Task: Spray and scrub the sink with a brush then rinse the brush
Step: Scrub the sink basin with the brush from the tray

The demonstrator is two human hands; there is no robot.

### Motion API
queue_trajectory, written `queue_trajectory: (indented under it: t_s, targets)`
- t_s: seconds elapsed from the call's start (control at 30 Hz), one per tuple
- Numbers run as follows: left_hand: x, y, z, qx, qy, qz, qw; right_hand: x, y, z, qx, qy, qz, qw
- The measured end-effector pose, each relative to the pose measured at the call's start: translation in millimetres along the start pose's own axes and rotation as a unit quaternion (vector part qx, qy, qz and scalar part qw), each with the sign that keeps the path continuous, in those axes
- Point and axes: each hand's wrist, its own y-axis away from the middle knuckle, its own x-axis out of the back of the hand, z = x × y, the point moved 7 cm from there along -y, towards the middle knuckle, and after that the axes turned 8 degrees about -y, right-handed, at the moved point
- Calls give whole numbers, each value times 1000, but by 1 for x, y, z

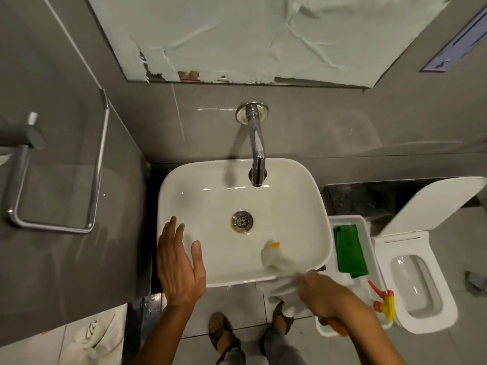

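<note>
A white rectangular sink point(184, 180) sits below a chrome wall faucet point(257, 151), with a stained ring around its drain point(242, 219). My right hand point(324, 293) is shut on a brush at the sink's near right rim. The brush's pale bristle head point(274, 256), blurred and with a yellow spot, lies against the inner near-right wall of the basin. An orange handle end point(338, 329) sticks out below my wrist. My left hand point(179, 262) rests open over the near left rim. A clear spray bottle with a red and yellow trigger point(382, 302) lies in a white tray point(345, 218).
A folded green cloth point(349, 248) lies in the tray beside the sink. A white toilet point(416, 280) with its lid up stands at the right. A chrome towel rail point(52, 227) is on the left wall. My sandalled feet point(221, 330) are on grey floor tiles.
</note>
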Motion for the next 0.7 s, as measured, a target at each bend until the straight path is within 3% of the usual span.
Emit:
queue_trajectory:
  t_s: [0.17,0.27,0.43,0.57,0.7]
  targets:
    - [-1,0,1,-5,11,11,1000,-42,-9,-70,100,-70,-101,987]
    - [-1,0,-1,-14,15,24,1000,-55,-30,-129,132,-129,-111,977]
    - [-3,0,-2,-14,10,27,999,-20,-73,-170,144,-182,57,971]
    - [-3,1,-2,-18,17,30,999,26,-95,-127,67,-188,178,963]
    - [-1,0,0,-19,20,29,999,48,-96,-43,-28,-173,173,969]
